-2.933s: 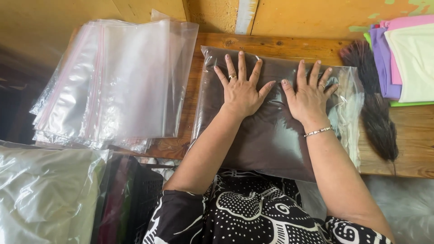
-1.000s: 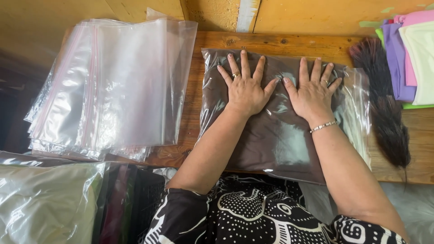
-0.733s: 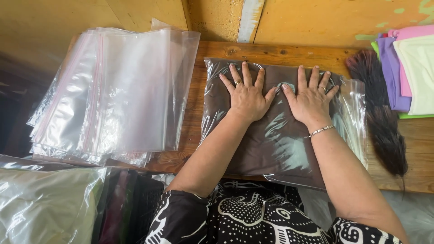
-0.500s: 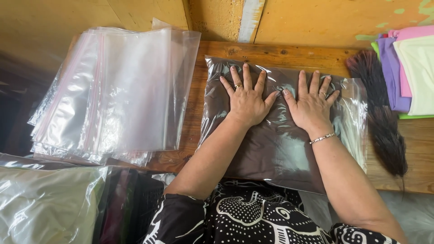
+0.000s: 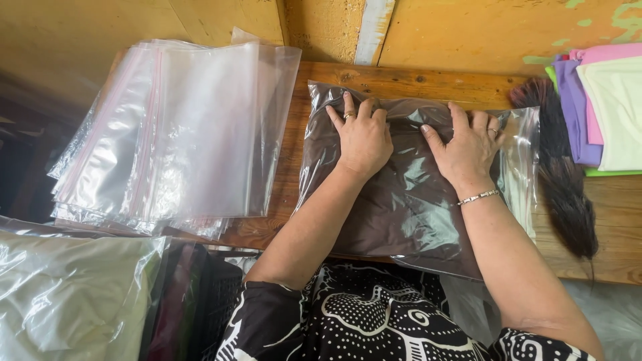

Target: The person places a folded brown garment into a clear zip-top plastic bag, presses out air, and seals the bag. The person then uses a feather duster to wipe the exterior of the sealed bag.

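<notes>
Hands first: our left hand (image 5: 363, 137) lies palm down on a clear plastic bag (image 5: 408, 194) that holds a folded dark brown cloth (image 5: 394, 214), and our right hand (image 5: 465, 150) lies on the same bag just beside it. Neither hand grips anything; the palms press flat, while the fingers bend over the far edge of the packed bag, so both hands are open but curled at the tips. A ring shows on the left hand and a thin silver bracelet (image 5: 479, 196) sits at the right wrist.

The bag rests on a wooden table (image 5: 294, 214), under both palms and stretching back toward our body, its near edge hanging slightly past the table's edge. Its open, empty end lies past the right hand, to the outside.

Beyond that end, further out from the right hand, a dark brush of fibres (image 5: 565, 180) lies on the wood, and past it a pile of folded cloths (image 5: 608, 107) in purple, pink, pale cream and green.

Out from the left hand, well apart, a stack of empty clear bags (image 5: 180, 134) is fanned across the table's end. Nearer our body on that side sit more packed plastic bags (image 5: 73, 294).
</notes>
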